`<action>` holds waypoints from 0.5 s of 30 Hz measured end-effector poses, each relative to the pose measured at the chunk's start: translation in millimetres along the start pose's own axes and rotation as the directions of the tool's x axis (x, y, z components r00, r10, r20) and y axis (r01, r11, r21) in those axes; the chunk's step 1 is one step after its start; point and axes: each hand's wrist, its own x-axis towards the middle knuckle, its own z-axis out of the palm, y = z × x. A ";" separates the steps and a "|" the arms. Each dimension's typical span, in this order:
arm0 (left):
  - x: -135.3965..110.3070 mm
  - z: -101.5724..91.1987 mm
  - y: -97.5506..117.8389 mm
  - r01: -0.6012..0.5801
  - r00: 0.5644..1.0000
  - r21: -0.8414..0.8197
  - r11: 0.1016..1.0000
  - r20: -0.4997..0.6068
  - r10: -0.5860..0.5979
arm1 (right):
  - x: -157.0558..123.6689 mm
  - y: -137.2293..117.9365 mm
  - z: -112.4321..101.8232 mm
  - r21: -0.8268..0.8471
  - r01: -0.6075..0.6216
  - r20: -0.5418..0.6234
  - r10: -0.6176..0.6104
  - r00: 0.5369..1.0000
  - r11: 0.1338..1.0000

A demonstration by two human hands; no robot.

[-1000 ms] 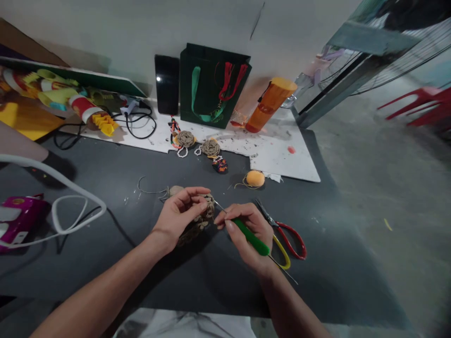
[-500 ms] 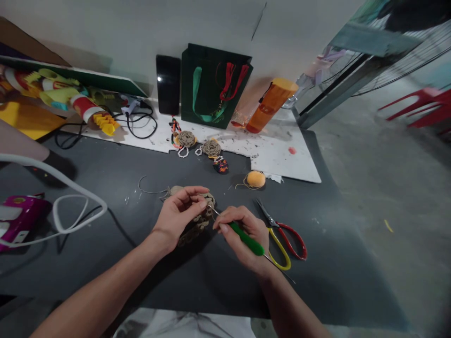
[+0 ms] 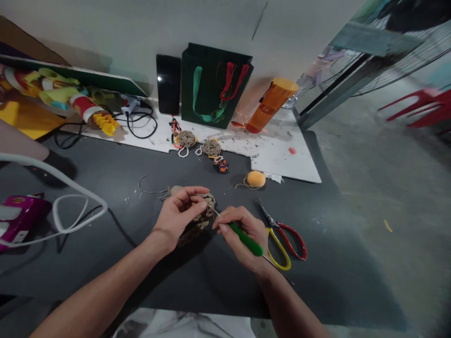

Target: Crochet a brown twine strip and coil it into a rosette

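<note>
Left hand point(image 3: 175, 218) has its fingers point(image 3: 190, 203) curled around a tan crochet piece point(image 3: 205, 217), right hand point(image 3: 244, 237) pinching a green crochet hook point(image 3: 245, 239) against it, red-and-yellow scissors point(image 3: 283, 242) just beside.

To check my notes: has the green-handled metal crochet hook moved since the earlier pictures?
Yes, the green-handled crochet hook has moved left, away from the red-and-yellow-handled scissors.

Look at that: a green gift bag point(image 3: 211, 89) against the wall, an orange bottle point(image 3: 271, 105) tilting beside it, and scissors point(image 3: 285, 244) out on the dark table point(image 3: 88, 267)!
</note>
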 end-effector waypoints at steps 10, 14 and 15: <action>-1.0 2.1 1.0 -0.074 0.997 0.133 0.988 -0.012 0.076 | -1.2 -1.3 3.0 -0.045 -0.006 0.011 0.006 1.000 0.999; -2.2 3.0 2.8 -0.135 0.990 0.225 0.965 -0.005 0.140 | -2.1 -1.3 4.7 -0.045 0.025 0.009 -0.025 1.000 0.999; -2.5 3.1 3.1 -0.150 0.988 0.244 0.958 -0.003 0.155 | -2.8 -0.7 5.4 -0.045 0.029 0.012 -0.028 1.000 0.999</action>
